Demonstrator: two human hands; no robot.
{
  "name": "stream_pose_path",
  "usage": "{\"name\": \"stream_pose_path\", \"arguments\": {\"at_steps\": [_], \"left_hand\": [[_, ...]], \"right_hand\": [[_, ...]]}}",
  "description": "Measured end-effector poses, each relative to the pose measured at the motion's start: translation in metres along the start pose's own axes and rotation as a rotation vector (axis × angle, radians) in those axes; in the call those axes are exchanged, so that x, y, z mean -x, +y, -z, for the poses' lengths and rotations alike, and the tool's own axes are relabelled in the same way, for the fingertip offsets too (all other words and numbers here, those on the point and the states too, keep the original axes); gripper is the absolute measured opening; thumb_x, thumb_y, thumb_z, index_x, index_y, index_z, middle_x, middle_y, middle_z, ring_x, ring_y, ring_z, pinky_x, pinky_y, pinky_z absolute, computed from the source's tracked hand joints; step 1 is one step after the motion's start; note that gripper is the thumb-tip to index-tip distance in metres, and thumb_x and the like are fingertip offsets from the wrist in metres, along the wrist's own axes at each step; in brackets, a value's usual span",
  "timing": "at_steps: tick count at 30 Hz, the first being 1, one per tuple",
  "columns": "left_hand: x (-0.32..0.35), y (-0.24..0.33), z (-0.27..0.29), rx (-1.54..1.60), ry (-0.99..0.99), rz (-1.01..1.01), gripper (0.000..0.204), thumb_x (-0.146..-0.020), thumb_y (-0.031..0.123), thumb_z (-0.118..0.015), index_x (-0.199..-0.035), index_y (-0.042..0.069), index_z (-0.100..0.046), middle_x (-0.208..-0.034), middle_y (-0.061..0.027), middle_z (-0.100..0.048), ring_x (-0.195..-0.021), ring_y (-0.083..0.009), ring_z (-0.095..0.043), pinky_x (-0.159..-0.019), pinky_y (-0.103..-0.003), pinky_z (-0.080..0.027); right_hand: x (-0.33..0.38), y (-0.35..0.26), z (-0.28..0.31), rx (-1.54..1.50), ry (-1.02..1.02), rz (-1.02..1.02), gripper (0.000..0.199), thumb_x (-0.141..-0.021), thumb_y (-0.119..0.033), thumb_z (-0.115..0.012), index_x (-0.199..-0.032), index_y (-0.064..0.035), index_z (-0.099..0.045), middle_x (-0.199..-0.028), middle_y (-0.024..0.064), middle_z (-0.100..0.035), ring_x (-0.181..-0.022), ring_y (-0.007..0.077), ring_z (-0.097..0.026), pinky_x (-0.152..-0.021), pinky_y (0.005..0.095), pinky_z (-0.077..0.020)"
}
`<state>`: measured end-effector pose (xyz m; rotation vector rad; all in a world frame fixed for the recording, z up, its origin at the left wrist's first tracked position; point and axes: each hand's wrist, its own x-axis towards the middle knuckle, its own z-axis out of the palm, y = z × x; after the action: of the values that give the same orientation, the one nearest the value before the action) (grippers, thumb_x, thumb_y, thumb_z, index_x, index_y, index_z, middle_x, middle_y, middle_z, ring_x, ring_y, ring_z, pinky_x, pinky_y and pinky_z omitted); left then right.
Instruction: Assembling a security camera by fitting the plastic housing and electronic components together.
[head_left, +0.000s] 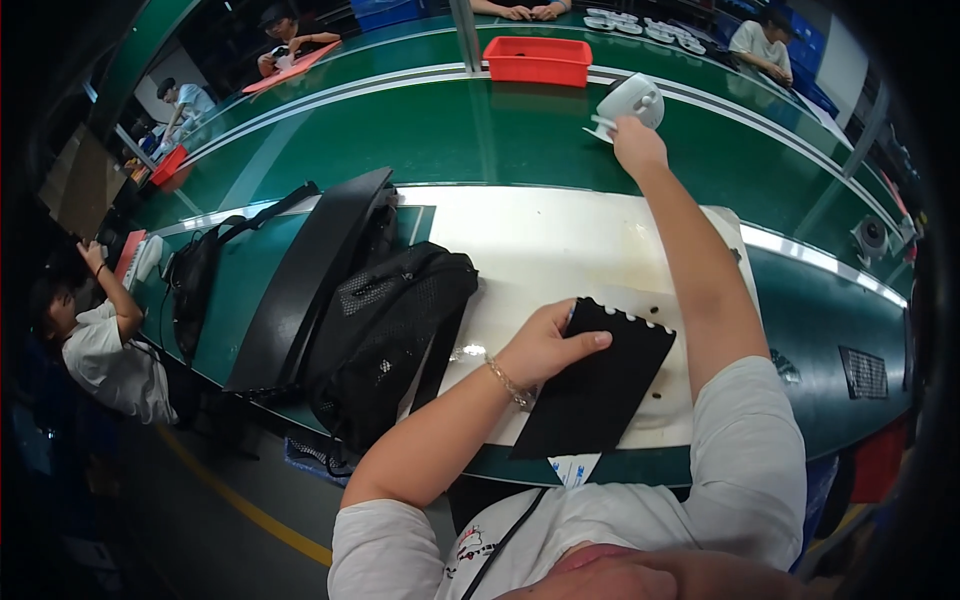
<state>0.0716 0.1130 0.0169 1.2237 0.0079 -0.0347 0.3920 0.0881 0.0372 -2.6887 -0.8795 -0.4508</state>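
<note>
My left hand grips a flat black sheet over the white work board, thumb on top. Along the sheet's upper edge runs a row of small white round spots. A white triangular tab shows below its lower edge. My right arm stretches far forward across the green conveyor. At its end my right hand is closed on the lower part of a white plastic housing with a rounded body and a flat foot; the fingertips are partly hidden.
To the left lie a black mesh bag, a long curved black panel and a black pouch. A red bin stands beyond the conveyor. On the right are a black grille and a round grey device. Several people work around.
</note>
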Motion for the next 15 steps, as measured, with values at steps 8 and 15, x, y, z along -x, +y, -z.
{"name": "stream_pose_path", "arguments": {"at_steps": [8,15], "left_hand": [[0.03,0.045,0.01,0.081,0.217,-0.265,0.028,-0.074,0.009,-0.065,-0.098,0.001,-0.055,-0.09,-0.0047,-0.06,-0.08,-0.0105,-0.056,-0.074,-0.023,-0.045],[0.058,0.048,0.008,-0.003,0.136,-0.383,0.032,-0.069,0.008,-0.067,-0.098,0.0,-0.056,-0.088,-0.0045,-0.059,-0.079,-0.0116,-0.057,-0.072,-0.025,-0.046]], "right_hand": [[0.123,0.02,0.146,-1.316,-0.053,-0.206,0.024,-0.083,-0.027,-0.052,-0.086,-0.0039,-0.056,-0.062,-0.0031,-0.05,-0.055,0.0059,-0.047,-0.05,0.0199,-0.0374],[0.237,0.007,0.172,-1.576,-0.131,-0.243,0.02,-0.088,-0.017,-0.043,-0.098,-0.0009,-0.05,-0.064,-0.0001,-0.05,-0.059,0.0054,-0.047,-0.055,0.0163,-0.0376]]}}
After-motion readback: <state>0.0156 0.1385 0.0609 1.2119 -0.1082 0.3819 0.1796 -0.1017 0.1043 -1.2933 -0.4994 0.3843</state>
